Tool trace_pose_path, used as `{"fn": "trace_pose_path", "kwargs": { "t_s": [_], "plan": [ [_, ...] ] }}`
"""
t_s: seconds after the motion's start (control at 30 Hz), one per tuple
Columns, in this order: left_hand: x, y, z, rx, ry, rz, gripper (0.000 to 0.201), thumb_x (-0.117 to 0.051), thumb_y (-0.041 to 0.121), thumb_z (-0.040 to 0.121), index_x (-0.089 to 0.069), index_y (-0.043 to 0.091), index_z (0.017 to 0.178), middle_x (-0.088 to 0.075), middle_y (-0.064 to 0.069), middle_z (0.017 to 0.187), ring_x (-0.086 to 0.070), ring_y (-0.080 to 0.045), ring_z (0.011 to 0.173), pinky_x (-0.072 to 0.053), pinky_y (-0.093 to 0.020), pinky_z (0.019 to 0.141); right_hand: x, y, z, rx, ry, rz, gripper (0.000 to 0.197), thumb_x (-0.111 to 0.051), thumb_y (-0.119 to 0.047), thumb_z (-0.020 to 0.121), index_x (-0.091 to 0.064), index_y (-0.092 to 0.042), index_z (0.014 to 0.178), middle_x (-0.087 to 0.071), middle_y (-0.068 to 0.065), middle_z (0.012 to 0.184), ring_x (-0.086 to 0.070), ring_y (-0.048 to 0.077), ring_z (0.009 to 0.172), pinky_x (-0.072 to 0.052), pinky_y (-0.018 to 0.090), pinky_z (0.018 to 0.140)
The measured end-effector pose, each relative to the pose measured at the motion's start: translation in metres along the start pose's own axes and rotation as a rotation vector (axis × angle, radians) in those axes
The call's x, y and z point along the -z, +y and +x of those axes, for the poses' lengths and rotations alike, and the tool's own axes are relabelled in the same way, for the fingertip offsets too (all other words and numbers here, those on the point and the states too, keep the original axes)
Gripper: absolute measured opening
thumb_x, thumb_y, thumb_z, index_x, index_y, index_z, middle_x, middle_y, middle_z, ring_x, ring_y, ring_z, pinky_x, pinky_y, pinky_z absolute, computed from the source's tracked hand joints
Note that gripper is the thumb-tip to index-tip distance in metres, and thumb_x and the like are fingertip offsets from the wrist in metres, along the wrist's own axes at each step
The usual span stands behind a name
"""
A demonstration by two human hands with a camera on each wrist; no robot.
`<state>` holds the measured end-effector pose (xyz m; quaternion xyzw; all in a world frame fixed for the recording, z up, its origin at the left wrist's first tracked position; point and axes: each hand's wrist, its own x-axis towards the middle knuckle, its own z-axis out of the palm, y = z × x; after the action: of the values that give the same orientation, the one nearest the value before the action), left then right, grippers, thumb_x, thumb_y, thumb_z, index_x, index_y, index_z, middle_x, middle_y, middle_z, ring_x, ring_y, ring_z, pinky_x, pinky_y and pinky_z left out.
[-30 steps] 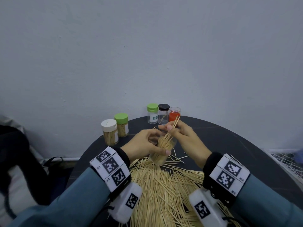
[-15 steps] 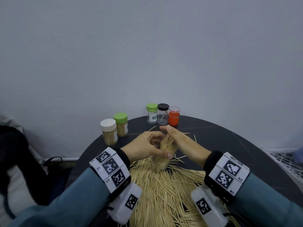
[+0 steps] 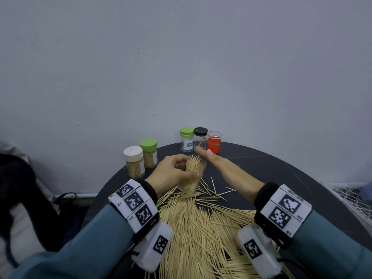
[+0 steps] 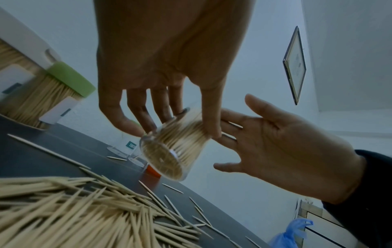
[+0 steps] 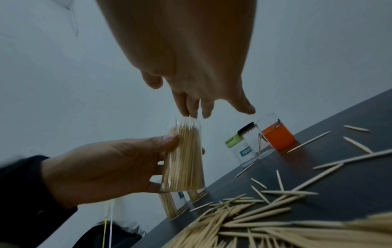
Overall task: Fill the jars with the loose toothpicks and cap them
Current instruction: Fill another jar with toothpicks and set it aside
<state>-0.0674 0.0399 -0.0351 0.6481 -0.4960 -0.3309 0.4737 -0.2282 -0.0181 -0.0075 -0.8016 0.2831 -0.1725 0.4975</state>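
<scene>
A clear uncapped jar [image 3: 192, 176] packed with toothpicks is off the table, tilted, in my left hand [image 3: 173, 174], thumb on one side and fingers on the other. The left wrist view shows the jar's round base [image 4: 167, 159]. My right hand [image 3: 219, 166] is open and flat beside the jar's mouth. In the right wrist view its fingertips [image 5: 191, 114] touch the toothpick tips sticking out of the jar [image 5: 184, 159]. The loose toothpick pile [image 3: 201, 228] covers the dark round table [image 3: 281, 178] between my wrists.
At the back left stand a white-capped jar [image 3: 133, 162] and a green-capped jar [image 3: 149, 153], both full of toothpicks. Behind the hands stand a green-lidded clear jar [image 3: 186, 138], a black-lidded jar [image 3: 200, 138] and a red jar [image 3: 214, 142]. The wall is close behind.
My right hand pushed a pinch of toothpicks into the jar, then flattened out over its mouth. The left hand has kept hold of the jar and lifted it slightly.
</scene>
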Motion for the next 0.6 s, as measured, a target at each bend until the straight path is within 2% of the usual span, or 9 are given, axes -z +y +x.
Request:
{"fn": "trace_pose_path", "kwargs": {
  "t_s": [0.13, 0.2, 0.3, 0.4, 0.47, 0.6],
  "plan": [
    [0.0014, -0.0006, 0.0003, -0.009, 0.014, 0.035, 0.043, -0.078, 0.019, 0.073, -0.063, 0.019, 0.113, -0.066, 0.002, 0.107, -0.057, -0.011, 0.106, -0.046, -0.027, 0.088, 0.0013, 0.0021, 0.0034, -0.029, -0.036, -0.051, 0.052, -0.016, -0.048, 0.097, -0.024, -0.033, 0.146, -0.014, -0.011, 0.156, -0.011, 0.004, 0.142, -0.013, 0.026, 0.108],
    [0.0018, -0.0004, -0.0002, -0.015, 0.018, 0.06, 0.044, -0.078, 0.017, 0.074, -0.063, 0.018, 0.115, -0.066, 0.0, 0.11, -0.056, -0.012, 0.108, -0.044, -0.03, 0.093, 0.0004, 0.0039, 0.0042, -0.045, -0.064, -0.071, 0.055, -0.016, -0.05, 0.097, -0.024, -0.031, 0.147, -0.012, -0.013, 0.156, -0.009, 0.002, 0.141, -0.011, 0.029, 0.111],
    [0.0017, 0.0004, -0.0002, -0.008, 0.013, 0.047, 0.045, -0.077, 0.017, 0.074, -0.062, 0.018, 0.117, -0.065, 0.001, 0.111, -0.055, -0.01, 0.108, -0.044, -0.028, 0.091, 0.0005, 0.0038, 0.0039, 0.011, -0.035, -0.042, 0.053, -0.018, -0.048, 0.097, -0.03, -0.03, 0.145, -0.015, -0.018, 0.154, -0.016, -0.009, 0.13, -0.012, 0.02, 0.104],
    [0.0016, 0.0008, 0.0, -0.019, 0.004, 0.049, 0.041, -0.076, 0.016, 0.075, -0.062, 0.019, 0.113, -0.064, 0.005, 0.105, -0.055, -0.007, 0.105, -0.043, -0.02, 0.08, 0.0028, 0.0012, 0.0017, 0.026, -0.048, -0.07, 0.05, -0.017, -0.045, 0.098, -0.032, -0.032, 0.144, -0.023, -0.02, 0.15, -0.018, -0.009, 0.129, -0.013, 0.017, 0.1],
    [0.0018, -0.0008, 0.0003, -0.026, 0.003, 0.075, 0.039, -0.076, 0.016, 0.075, -0.062, 0.021, 0.112, -0.064, 0.003, 0.108, -0.054, -0.01, 0.108, -0.041, -0.023, 0.082, 0.0021, -0.0002, -0.0007, 0.007, -0.095, -0.098, 0.05, -0.016, -0.045, 0.098, -0.032, -0.032, 0.144, -0.023, -0.02, 0.15, -0.017, -0.01, 0.126, -0.014, 0.019, 0.099],
    [0.0026, -0.0031, 0.0014, -0.023, 0.013, 0.081, 0.037, -0.077, 0.018, 0.074, -0.062, 0.024, 0.108, -0.064, 0.001, 0.111, -0.054, -0.012, 0.109, -0.042, -0.03, 0.089, -0.0002, 0.0007, -0.0023, 0.022, -0.081, -0.087, 0.047, -0.019, -0.044, 0.098, -0.032, -0.033, 0.143, -0.023, -0.019, 0.151, -0.018, -0.005, 0.134, -0.016, 0.02, 0.1]
  ]
}}
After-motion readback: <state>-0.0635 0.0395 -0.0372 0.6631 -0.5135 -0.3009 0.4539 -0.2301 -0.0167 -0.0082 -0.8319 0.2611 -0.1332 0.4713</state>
